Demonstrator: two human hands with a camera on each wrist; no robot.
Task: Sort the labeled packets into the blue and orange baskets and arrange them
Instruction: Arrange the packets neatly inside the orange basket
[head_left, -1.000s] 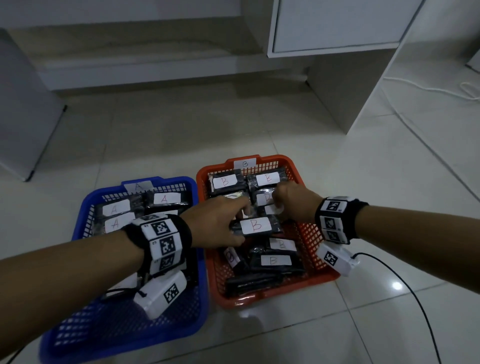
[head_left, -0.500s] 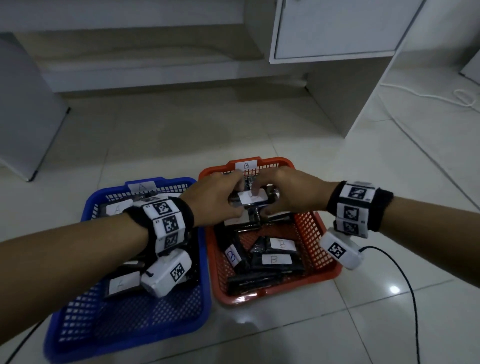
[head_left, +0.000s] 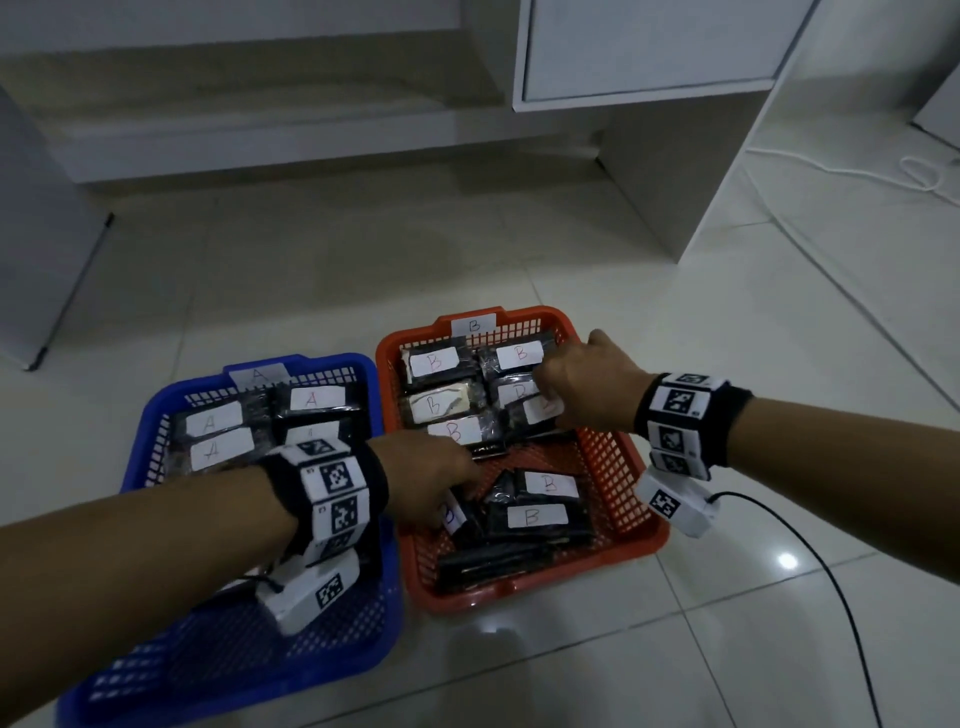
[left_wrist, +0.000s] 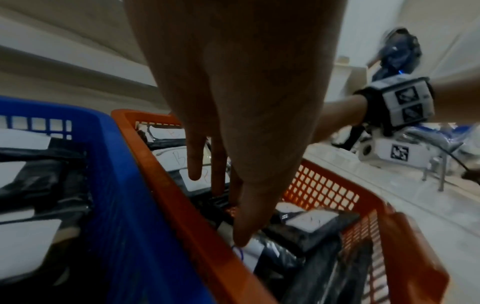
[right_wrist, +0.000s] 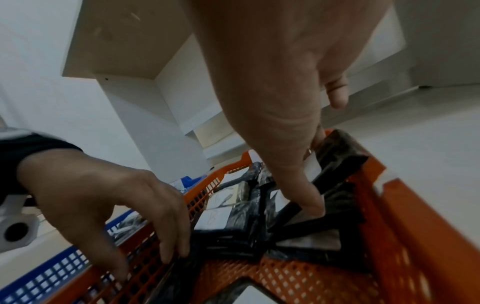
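Observation:
On the floor, the blue basket (head_left: 306, 361) on the left holds black packets with white A labels (head_left: 213, 423). The orange basket (head_left: 613, 457) to its right holds several B packets (head_left: 434, 364), neat at the back and jumbled at the front. My left hand (head_left: 467, 483) reaches into the orange basket's middle with straight fingers, touching a packet standing on edge (head_left: 457, 519). In the left wrist view the left hand (left_wrist: 218, 207) has its thumb on a white label. My right hand (head_left: 550, 384) pinches a tilted B packet (head_left: 530, 415) by the right wall; the right wrist view shows its thumb (right_wrist: 313, 205) on that packet (right_wrist: 337, 148).
A white cabinet (head_left: 675, 182) stands behind the baskets, with a white cable (head_left: 831, 166) on the tiles at the far right. A black cable (head_left: 831, 597) trails from my right wrist across the floor. A grey panel (head_left: 41, 234) stands at the left.
Both hands held one B packet together over the back of the orange basket. They have parted: the left dropped toward the jumbled front packets, the right moved to the right-side packet.

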